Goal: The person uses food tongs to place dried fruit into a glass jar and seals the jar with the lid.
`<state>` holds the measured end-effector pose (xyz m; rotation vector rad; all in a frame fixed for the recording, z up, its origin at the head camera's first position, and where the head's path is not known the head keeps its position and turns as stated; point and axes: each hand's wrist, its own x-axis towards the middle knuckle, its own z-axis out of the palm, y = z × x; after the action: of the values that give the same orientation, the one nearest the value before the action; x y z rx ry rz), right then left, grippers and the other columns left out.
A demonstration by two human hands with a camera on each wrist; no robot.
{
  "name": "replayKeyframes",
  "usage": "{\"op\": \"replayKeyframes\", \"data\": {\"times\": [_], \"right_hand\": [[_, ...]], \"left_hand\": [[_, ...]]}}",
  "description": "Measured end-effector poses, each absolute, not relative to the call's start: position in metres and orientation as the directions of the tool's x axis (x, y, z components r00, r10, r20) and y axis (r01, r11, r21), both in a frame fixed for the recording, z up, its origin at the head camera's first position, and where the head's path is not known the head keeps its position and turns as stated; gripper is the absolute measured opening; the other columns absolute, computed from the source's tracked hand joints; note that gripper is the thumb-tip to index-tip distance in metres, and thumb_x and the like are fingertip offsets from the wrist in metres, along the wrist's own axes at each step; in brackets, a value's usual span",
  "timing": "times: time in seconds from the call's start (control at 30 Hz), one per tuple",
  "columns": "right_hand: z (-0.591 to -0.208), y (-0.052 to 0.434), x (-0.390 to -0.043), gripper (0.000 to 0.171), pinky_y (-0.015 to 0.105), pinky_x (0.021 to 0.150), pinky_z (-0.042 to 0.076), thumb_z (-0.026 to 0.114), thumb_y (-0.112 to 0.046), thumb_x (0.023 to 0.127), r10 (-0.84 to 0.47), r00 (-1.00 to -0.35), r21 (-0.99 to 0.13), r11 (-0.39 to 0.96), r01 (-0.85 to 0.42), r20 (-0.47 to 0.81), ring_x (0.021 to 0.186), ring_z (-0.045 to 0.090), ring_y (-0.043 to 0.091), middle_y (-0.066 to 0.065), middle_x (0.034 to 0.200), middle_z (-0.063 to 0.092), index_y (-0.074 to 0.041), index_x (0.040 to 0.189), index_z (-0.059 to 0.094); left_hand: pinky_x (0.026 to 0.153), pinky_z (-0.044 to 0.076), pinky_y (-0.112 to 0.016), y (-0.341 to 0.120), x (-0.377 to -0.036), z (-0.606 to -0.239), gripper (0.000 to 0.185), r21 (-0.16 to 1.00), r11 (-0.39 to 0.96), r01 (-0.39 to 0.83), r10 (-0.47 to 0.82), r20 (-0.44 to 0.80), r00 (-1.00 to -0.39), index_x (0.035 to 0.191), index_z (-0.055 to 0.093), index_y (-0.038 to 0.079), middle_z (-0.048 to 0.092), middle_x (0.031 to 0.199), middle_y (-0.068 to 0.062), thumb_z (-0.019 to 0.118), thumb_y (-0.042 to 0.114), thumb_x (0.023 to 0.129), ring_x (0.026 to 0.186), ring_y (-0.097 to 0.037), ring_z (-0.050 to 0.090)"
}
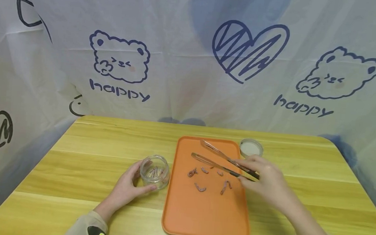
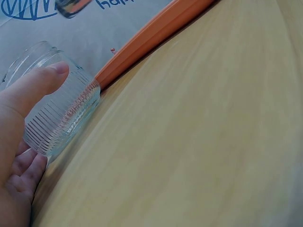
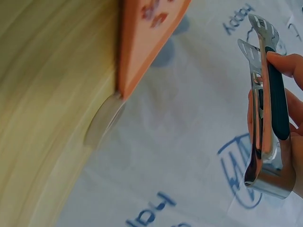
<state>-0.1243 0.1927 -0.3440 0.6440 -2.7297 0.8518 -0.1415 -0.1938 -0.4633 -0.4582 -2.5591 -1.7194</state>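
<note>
My left hand (image 1: pixel 125 187) holds a clear glass jar (image 1: pixel 161 183) upright on the table, just left of the orange tray. In the left wrist view, the thumb lies along the ribbed glass jar (image 2: pixel 71 101); thin brownish shapes show through it, in it or behind it. With my right hand (image 1: pixel 270 179) I grip metal tongs (image 1: pixel 223 168) with dark handles. Their tips stand apart above the tray (image 1: pixel 207 220), nothing visible between them. Several small brownish-pink curled strips (image 1: pixel 200 187) lie on the tray below; their kind is unclear.
A round lid (image 1: pixel 251 148) lies on the wooden table (image 1: pixel 107 141) by the tray's far right corner. Behind the table hangs a pale cloth (image 1: pixel 177 76) printed with bears and hearts. The tray has a raised rim.
</note>
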Motion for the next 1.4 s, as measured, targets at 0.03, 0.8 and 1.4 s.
{"op": "replayKeyframes", "data": {"times": [0.03, 0.8, 1.4], "right_hand": [[-0.345, 0.197, -0.123, 0.042, 0.040, 0.073, 0.057, 0.080, -0.002, 0.073, -0.336, -0.885, -0.483, 0.745, -0.459, 0.323, 0.088, 0.062, 0.022, 0.004, 0.102, 0.065, -0.006, 0.113, 0.070], [-0.390, 0.262, -0.107, 0.036, 0.024, 0.054, 0.049, 0.081, -0.002, 0.070, -0.388, -0.869, -0.437, 0.753, -0.491, 0.307, 0.077, 0.061, 0.015, -0.001, 0.095, 0.067, -0.007, 0.105, 0.073], [-0.393, 0.258, -0.113, 0.031, 0.024, 0.058, 0.051, 0.076, 0.001, 0.075, -0.407, -0.868, -0.463, 0.734, -0.497, 0.285, 0.082, 0.061, 0.014, -0.002, 0.096, 0.067, -0.006, 0.105, 0.073]], "left_hand": [[0.111, 0.028, -0.033, -0.194, -0.142, -0.464, 0.087, 0.901, 0.350, 0.255, 0.227, 0.182, -0.957, 0.143, 0.038, 0.007, 0.048, 0.140, -0.012, 0.085, 0.022, 0.071, 0.130, -0.028, 0.043], [0.112, 0.028, -0.037, -0.194, -0.141, -0.462, 0.088, 0.903, 0.355, 0.243, 0.218, 0.173, -0.961, 0.144, 0.038, 0.008, 0.046, 0.141, -0.012, 0.085, 0.023, 0.071, 0.131, -0.029, 0.041], [0.112, 0.028, -0.038, -0.194, -0.141, -0.462, 0.088, 0.902, 0.346, 0.257, 0.227, 0.186, -0.956, 0.144, 0.036, 0.007, 0.046, 0.141, -0.013, 0.085, 0.018, 0.071, 0.131, -0.029, 0.042]]}}
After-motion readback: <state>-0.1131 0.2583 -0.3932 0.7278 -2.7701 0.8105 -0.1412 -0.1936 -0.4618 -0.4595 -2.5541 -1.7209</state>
